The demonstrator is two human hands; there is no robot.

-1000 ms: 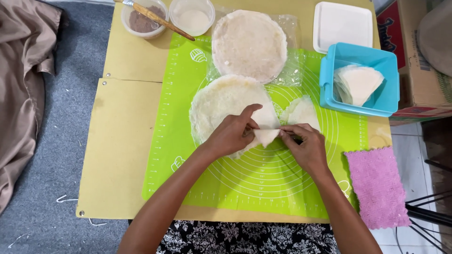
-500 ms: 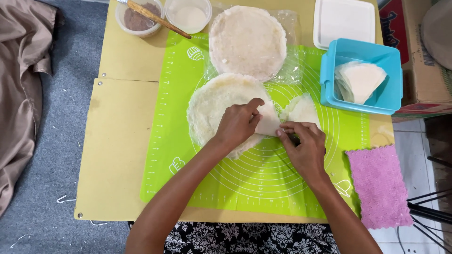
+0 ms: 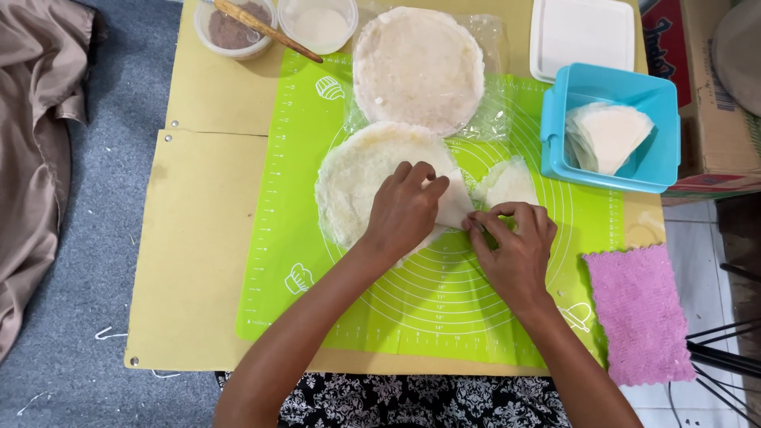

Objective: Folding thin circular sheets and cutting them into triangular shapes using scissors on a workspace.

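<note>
Hands [image 3: 460,218] on wrapper [image 3: 372,170], tub [image 3: 555,135] beside

2 hands: left hand [image 3: 404,210], right hand [image 3: 515,246]. 1 green mat [image 3: 444,309] on 1 tabletop [image 3: 198,254]. 2 round wrapper stacks: one in plastic [image 3: 418,67], one under the hands [image 3: 361,178]. 1 small cut wrapper piece [image 3: 507,182]. 2 round bowls: brown filling [image 3: 230,30], white paste [image 3: 319,24]. 1 wooden stick [image 3: 265,30]. 1 blue box [image 3: 662,150] w/ folded wrappers, no. unclear. 1 white lid [image 3: 583,36]. 1 pink cloth [image 3: 638,309].
</note>
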